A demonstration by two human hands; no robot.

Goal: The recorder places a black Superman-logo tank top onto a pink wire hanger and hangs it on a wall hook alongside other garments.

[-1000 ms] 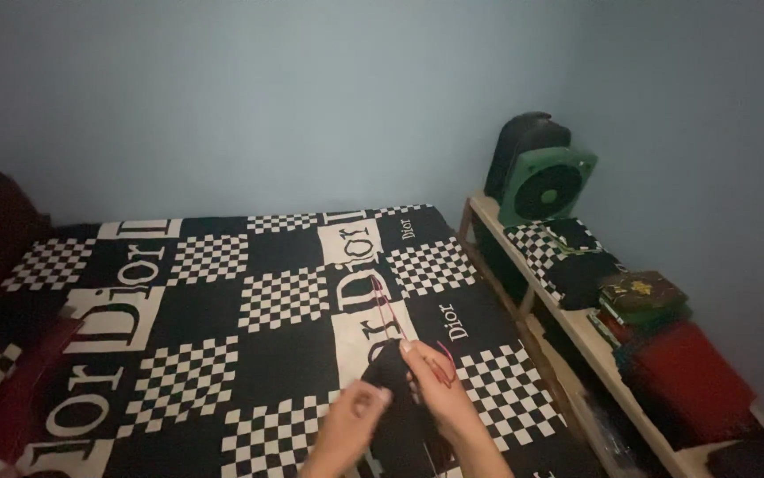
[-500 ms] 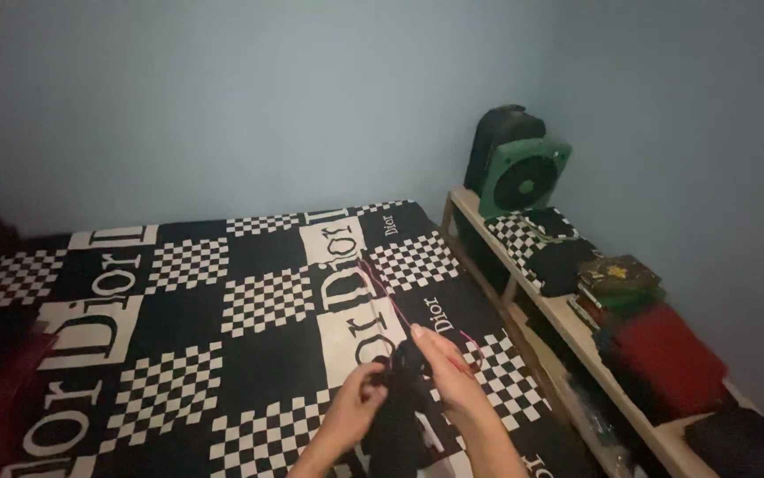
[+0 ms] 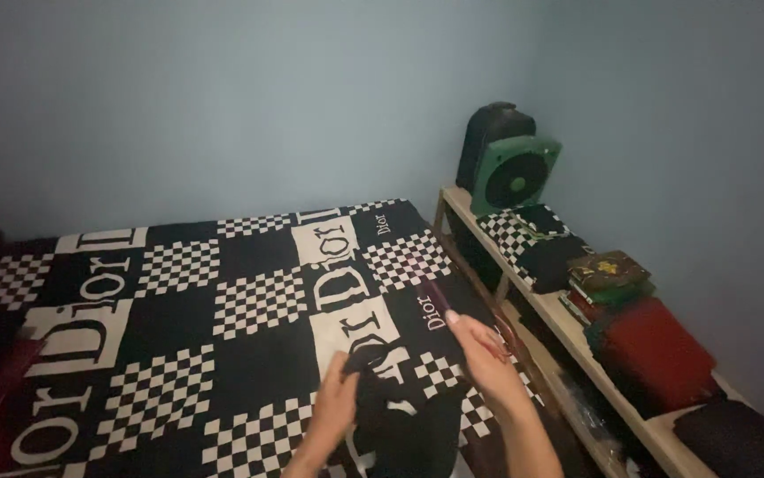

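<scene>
A black garment (image 3: 404, 414) with thin red trim hangs between my two hands over the near edge of the bed. My left hand (image 3: 336, 409) grips its left side with the fingers closed around the cloth. My right hand (image 3: 479, 352) holds its right side higher up, and a thin dark red strip (image 3: 436, 296) runs from that hand up and to the left. Below both hands lies the bed's black-and-white checkered cover (image 3: 178, 336). The room is dim and the garment's shape is hard to make out.
A low wooden shelf (image 3: 568, 327) runs along the right wall. On it stand a green fan (image 3: 515, 175) with a dark bag behind, folded checkered and black cloths (image 3: 532, 243), a stack of books (image 3: 610, 279) and a red bundle (image 3: 656, 352). Blue-grey walls close the corner.
My hands have drawn apart: the right one moved right and up, the left one dropped lower. The black garment now spreads wider between them. The view has shifted, sliding everything left.
</scene>
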